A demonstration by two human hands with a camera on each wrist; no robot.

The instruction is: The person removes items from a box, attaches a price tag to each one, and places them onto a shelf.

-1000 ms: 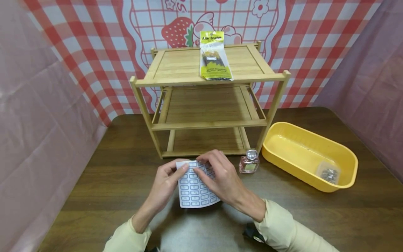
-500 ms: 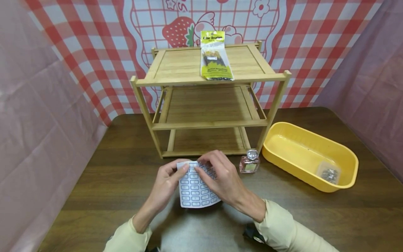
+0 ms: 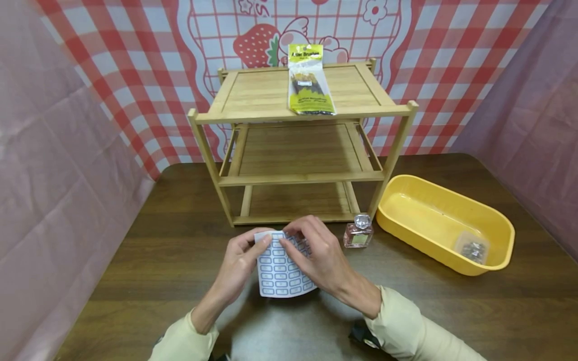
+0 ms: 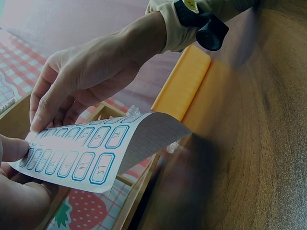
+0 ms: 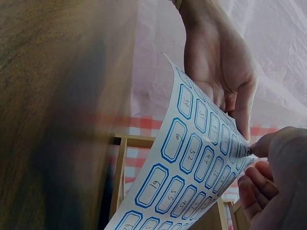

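A white sheet of sticker labels [image 3: 281, 277] with blue frames and handwritten numbers is held upright above the table, its lower part curving. My left hand [image 3: 235, 264] pinches the sheet's upper left corner, thumb on the front. At the top edge my right hand [image 3: 321, 255] pinches it, thumb on the labels and fingers bent behind. In the right wrist view the right thumb [image 5: 268, 143] presses a label [image 5: 243, 149] near the edge. The left wrist view shows both thumbs close together on the sheet [image 4: 72, 163].
Behind the hands stands a three-tier wooden shelf [image 3: 300, 177], with a brush packet [image 3: 311, 82] on top. A pink perfume bottle [image 3: 358, 234] stands to its right front. A yellow tub [image 3: 424, 210] at the right holds a small clear box [image 3: 472, 249] of metal bits.
Both hands keep their hold on the label sheet near its top edge. The view has shifted very slightly; otherwise hardly anything has moved.
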